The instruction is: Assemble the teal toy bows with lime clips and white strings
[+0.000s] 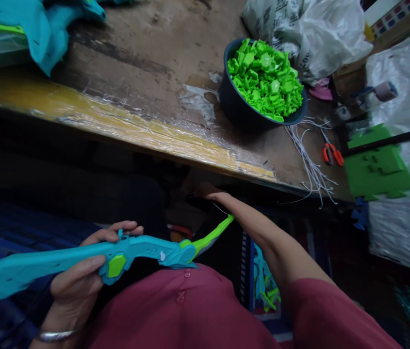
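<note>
Left hand (81,276) grips teal toy bow (81,259) — right hand (208,191) reaches under workbench (135,97).

Setting: small toy-assembly workshop. Evidence: worn wooden worktop (146,58) with taped yellow edge; 1 dark bowl (237,109) heaped with identical green plastic parts (265,77); loose white strings (308,160) beside orange-handled scissors (332,153); bulging plastic sacks (310,34) at the far right; green foam sheets (377,167); teal and green moulded toy pieces (44,29) piled at the worktop's far left.

no legible txt anywhere
</note>
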